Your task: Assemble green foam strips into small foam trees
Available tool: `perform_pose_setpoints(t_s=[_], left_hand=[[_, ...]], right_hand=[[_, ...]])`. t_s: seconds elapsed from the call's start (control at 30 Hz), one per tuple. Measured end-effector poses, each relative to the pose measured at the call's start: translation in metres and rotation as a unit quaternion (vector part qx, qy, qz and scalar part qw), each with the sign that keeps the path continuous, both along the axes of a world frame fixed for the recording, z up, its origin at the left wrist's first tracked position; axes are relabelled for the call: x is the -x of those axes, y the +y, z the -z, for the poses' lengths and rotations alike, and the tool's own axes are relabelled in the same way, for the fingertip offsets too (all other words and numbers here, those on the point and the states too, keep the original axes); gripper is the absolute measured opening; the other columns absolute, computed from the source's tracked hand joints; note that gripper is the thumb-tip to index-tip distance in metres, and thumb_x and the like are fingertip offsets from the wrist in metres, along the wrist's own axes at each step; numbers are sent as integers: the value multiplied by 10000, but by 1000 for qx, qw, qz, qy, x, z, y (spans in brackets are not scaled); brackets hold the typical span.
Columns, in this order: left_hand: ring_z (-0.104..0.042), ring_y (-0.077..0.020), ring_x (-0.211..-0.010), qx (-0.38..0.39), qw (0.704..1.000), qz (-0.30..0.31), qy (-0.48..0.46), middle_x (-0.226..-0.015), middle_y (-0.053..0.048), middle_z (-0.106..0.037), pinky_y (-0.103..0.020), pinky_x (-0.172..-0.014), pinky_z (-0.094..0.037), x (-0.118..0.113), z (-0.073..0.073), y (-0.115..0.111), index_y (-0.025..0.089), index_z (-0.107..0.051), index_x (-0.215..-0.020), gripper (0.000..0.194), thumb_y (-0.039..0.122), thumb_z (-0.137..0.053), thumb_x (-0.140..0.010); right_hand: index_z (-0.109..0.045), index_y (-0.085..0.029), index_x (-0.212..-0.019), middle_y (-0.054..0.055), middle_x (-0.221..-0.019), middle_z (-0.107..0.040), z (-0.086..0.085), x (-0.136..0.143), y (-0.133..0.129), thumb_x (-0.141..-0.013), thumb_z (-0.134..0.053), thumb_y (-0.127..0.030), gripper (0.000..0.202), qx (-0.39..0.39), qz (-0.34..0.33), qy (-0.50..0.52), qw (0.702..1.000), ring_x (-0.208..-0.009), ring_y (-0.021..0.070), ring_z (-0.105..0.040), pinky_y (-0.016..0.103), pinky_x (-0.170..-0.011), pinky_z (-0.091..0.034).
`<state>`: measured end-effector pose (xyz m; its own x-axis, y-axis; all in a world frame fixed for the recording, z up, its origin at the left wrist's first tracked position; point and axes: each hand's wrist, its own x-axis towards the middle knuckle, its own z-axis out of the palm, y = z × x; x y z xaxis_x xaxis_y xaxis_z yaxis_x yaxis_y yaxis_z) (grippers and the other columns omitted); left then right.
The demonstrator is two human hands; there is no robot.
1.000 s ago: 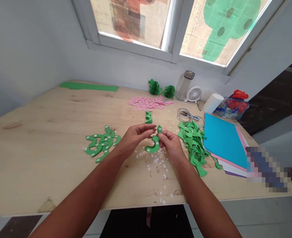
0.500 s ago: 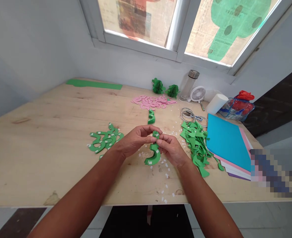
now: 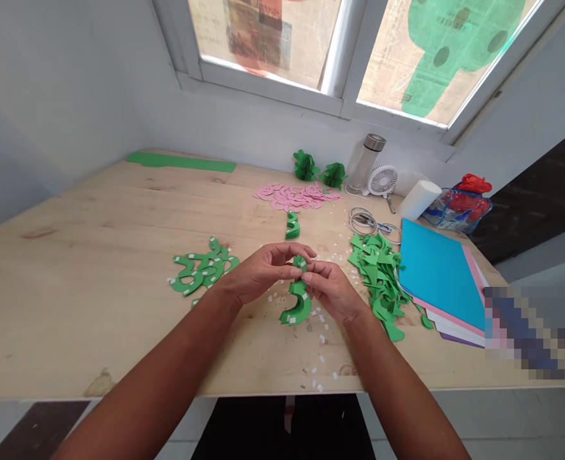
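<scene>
A curved stack of green paper cutouts (image 3: 298, 306) with small white squares on it is held between my hands above the table. My left hand (image 3: 268, 268) pinches its upper part from the left, thumb in front. From the right, the fingertips of my right hand (image 3: 333, 287) grip it just below; the fingers partly hide the stack. Left of my left hand lies a loose heap of green curved cutouts (image 3: 206, 271) with white squares on them. Beyond my hands sits a smaller green cutout stack (image 3: 293, 225). Tiny white paper squares (image 3: 321, 338) are scattered beneath.
Pink cutouts (image 3: 292, 195) lie farther back, before two green paper ornaments (image 3: 305, 166). Green scraps (image 3: 381, 275) and blue sheets (image 3: 438, 275) are on the right. Behind stand tape rolls (image 3: 362, 222), a small fan (image 3: 383, 181), a bottle (image 3: 365, 165) and a clear basket (image 3: 459, 209).
The held green stack has tilted slightly and its lower end sits a little lower. Both hands keep nearly the same place and grip.
</scene>
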<state>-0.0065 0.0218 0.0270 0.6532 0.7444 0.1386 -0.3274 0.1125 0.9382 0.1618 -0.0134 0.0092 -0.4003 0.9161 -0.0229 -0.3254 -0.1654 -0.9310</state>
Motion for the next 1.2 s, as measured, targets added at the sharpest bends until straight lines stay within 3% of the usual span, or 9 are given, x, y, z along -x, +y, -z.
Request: perform_pose_setpoints(t_s=[0.6,0.7,0.8,0.93,1.2], left_hand=[[-599,-210,-910,-2,1000,-16,18,-1068,-77,-599,-331,-770,-480,-1,-1,-1,184,-704,-833,152,256,-729,-701],[-611,-203,-883,9,998,-42,38,-1002,-64,-643,-321,-756,-478,-3,0,-1,207,-698,-964,283,265,-740,-690],[-614,-191,-894,7,992,-105,62,-999,-54,-660,-303,-772,-472,-6,3,1,224,-666,-1070,379,280,-734,-701],[-620,-180,-864,5,979,-188,80,-935,-44,-682,-292,-785,-475,-12,4,1,199,-679,-945,280,312,-737,-696],[-594,-128,-693,-7,975,-206,87,-736,-1,-637,-242,-662,-478,-26,1,-9,161,-643,-768,213,321,-749,-674]], right_hand=[[-633,-169,-696,-51,-556,-506,1,0,0,-740,-692,-317,165,-34,18,-27,999,-505,74,-426,218,-501,-302],[-617,-171,-661,-50,-535,-510,1,1,3,-728,-691,-332,190,-49,60,-45,996,-484,74,-418,217,-482,-304],[-614,-171,-656,-46,-517,-512,-2,4,4,-721,-677,-360,209,-67,131,-86,985,-478,82,-421,220,-477,-316],[-617,-165,-671,-35,-551,-530,-5,6,6,-703,-665,-377,220,-72,218,-133,964,-497,91,-437,227,-488,-335],[-610,-167,-664,-35,-555,-504,0,3,9,-711,-633,-377,216,-105,287,-172,937,-521,99,-420,229,-501,-329]])
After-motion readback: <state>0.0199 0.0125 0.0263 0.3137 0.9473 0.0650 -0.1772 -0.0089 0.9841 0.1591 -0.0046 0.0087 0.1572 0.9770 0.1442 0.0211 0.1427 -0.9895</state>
